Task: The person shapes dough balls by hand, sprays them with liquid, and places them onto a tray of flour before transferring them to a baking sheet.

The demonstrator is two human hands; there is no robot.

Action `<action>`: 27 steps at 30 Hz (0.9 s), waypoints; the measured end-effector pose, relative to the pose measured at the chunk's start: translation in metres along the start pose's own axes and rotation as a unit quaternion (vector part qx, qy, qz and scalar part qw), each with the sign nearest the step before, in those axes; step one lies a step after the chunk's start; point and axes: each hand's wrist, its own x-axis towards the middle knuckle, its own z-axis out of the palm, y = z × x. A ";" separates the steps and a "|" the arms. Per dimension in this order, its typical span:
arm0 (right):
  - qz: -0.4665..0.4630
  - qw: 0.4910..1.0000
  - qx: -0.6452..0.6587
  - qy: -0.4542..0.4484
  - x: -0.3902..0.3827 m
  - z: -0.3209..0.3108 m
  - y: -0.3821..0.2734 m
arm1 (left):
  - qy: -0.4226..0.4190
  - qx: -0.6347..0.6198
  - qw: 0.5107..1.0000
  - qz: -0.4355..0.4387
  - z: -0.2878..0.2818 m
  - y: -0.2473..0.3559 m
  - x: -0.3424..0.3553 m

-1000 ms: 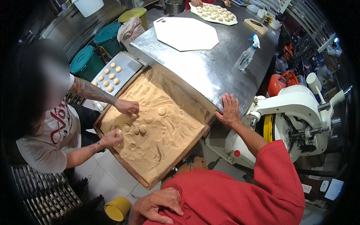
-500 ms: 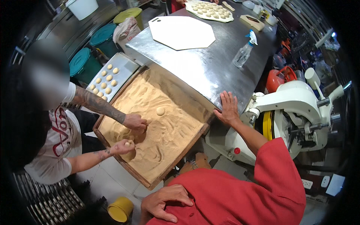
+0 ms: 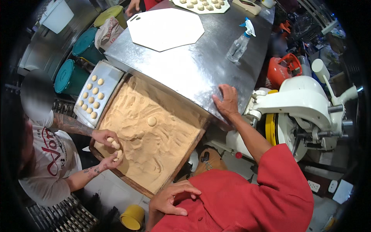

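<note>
My left hand (image 3: pixel 176 198) rests against my red shirt, its thumb apart from the fingers and nothing in it. On the near edge of the steel table (image 3: pixel 174 65) my right hand (image 3: pixel 227 102) lies with fingers spread, also holding nothing. Below the table edge stands a wooden tray (image 3: pixel 179 171) of fine tan crumbs or flour. One round dough ball (image 3: pixel 152 121) sits in the middle of it. At the tray's left side, a co-worker's hands (image 3: pixel 108 149) hold pale dough pieces (image 3: pixel 115 144).
Left of the crumbs is a metal baking tray (image 3: pixel 85 114) with several dough balls. A white board (image 3: pixel 166 29), a spray bottle (image 3: pixel 239 47) and a board of dough pieces (image 3: pixel 203 7) lie on the table. A white machine (image 3: pixel 293 96) stands at right, a yellow bucket (image 3: pixel 132 216) below.
The co-worker's hands have come up from the crumbs and now hold dough pieces together at the left. Another person's hand shows at the table's far left. My hands stay resting.
</note>
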 end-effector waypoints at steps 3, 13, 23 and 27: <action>0.180 0.956 0.090 0.214 0.053 0.008 0.054 | 0.108 0.010 0.989 -0.098 0.004 0.006 0.035; 0.199 0.923 0.185 0.272 0.218 0.000 0.146 | 0.267 0.458 0.837 -0.139 -0.082 -0.019 0.172; 0.311 0.892 0.171 0.280 0.238 0.018 0.217 | 0.437 0.447 0.779 -0.045 -0.258 -0.040 0.275; 0.341 0.891 0.162 0.251 0.246 0.032 0.203 | 0.470 0.542 0.695 -0.052 -0.387 -0.021 0.308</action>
